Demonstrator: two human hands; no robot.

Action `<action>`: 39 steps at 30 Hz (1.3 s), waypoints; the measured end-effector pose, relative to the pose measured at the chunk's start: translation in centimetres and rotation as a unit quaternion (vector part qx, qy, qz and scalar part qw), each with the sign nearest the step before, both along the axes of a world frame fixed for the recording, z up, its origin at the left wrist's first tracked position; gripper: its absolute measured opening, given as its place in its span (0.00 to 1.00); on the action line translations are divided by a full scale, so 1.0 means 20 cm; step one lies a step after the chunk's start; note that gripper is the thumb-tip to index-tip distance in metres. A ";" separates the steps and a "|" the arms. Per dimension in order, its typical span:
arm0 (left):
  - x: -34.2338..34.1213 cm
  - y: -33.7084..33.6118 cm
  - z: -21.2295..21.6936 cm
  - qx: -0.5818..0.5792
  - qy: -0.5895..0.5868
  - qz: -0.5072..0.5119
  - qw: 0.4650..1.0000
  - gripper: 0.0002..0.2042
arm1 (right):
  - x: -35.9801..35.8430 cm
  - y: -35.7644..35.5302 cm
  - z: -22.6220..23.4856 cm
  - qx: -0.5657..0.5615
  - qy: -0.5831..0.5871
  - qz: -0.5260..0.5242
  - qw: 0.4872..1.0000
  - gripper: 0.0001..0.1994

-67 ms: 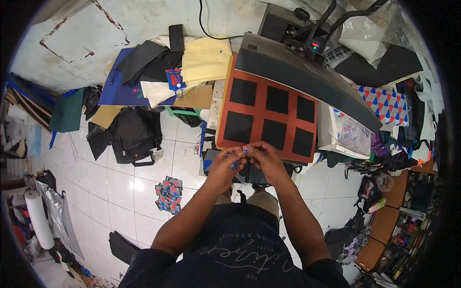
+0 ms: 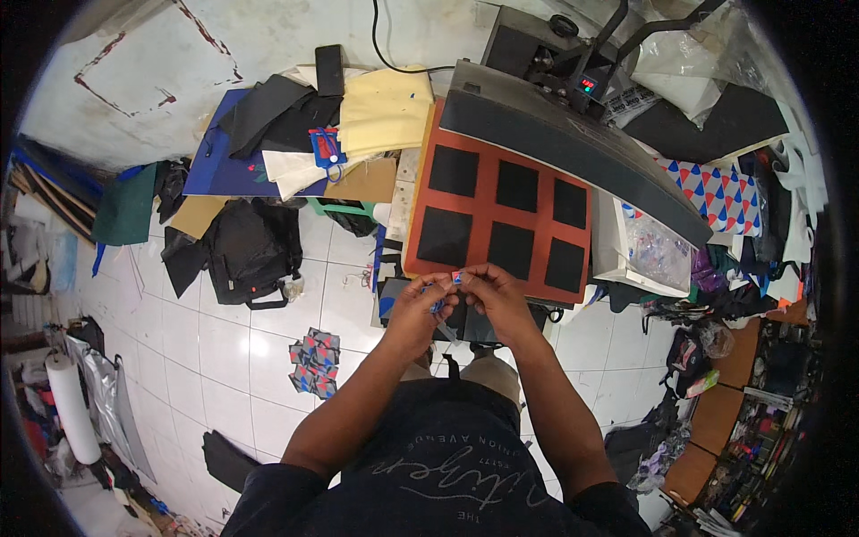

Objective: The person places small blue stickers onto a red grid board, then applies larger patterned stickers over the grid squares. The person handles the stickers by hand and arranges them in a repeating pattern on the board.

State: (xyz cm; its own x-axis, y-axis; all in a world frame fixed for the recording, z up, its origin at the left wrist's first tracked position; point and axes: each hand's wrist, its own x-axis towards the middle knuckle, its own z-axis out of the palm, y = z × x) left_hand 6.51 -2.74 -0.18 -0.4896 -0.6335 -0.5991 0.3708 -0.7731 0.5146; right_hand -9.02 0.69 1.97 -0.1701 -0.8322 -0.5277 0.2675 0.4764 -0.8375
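Observation:
Both my hands are close together over the near edge of a heat press. Between their fingertips is a small red, blue and white printed piece (image 2: 457, 277). My left hand (image 2: 420, 309) pinches its left side and also has a blue-handled tool (image 2: 437, 306) in its palm. A pale, blade-like end of that tool points down, much like scissors. My right hand (image 2: 497, 302) is closed on the piece's right side. Beyond the hands, several black fabric squares (image 2: 445, 235) lie in rows on the press's orange-red lower bed (image 2: 479, 201).
The raised dark upper plate (image 2: 564, 148) of the press tilts over the bed's far side. To its right is a white box (image 2: 617, 259) with clear plastic packets. On the left, a black backpack (image 2: 255, 251) and a pile of printed pieces (image 2: 314, 362) lie on the tiled floor.

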 end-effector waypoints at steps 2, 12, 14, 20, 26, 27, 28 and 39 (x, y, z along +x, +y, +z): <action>0.00 0.01 0.00 -0.005 0.005 0.003 1.000 0.08 | 0.01 0.01 0.00 0.002 -0.005 -0.001 1.000 0.08; 0.00 -0.03 0.00 -0.002 -0.044 -0.032 0.999 0.08 | -0.01 0.00 -0.06 -0.013 0.111 0.029 0.993 0.08; 0.01 -0.02 0.00 0.005 -0.057 -0.047 0.997 0.08 | -0.01 0.01 -0.05 0.002 0.139 0.018 0.990 0.08; 0.06 0.05 -0.15 0.029 -0.063 -0.065 0.995 0.10 | -0.10 0.01 -0.10 -0.039 0.200 0.019 0.979 0.09; 0.11 0.11 -0.21 0.073 -0.061 -0.041 0.995 0.09 | -0.26 -0.15 -0.17 -0.106 0.397 0.161 0.897 0.12; 0.13 0.11 -0.23 0.076 -0.050 -0.044 0.995 0.09 | -0.27 -0.19 -0.16 -0.127 0.424 0.196 0.875 0.13; 0.14 0.11 -0.25 0.078 -0.039 -0.047 0.995 0.09 | -0.29 -0.22 -0.15 -0.148 0.450 0.232 0.850 0.14; 0.27 0.14 -0.26 0.046 -0.071 -0.011 0.996 0.07 | -0.25 -0.53 -0.15 -0.120 0.457 0.472 0.745 0.06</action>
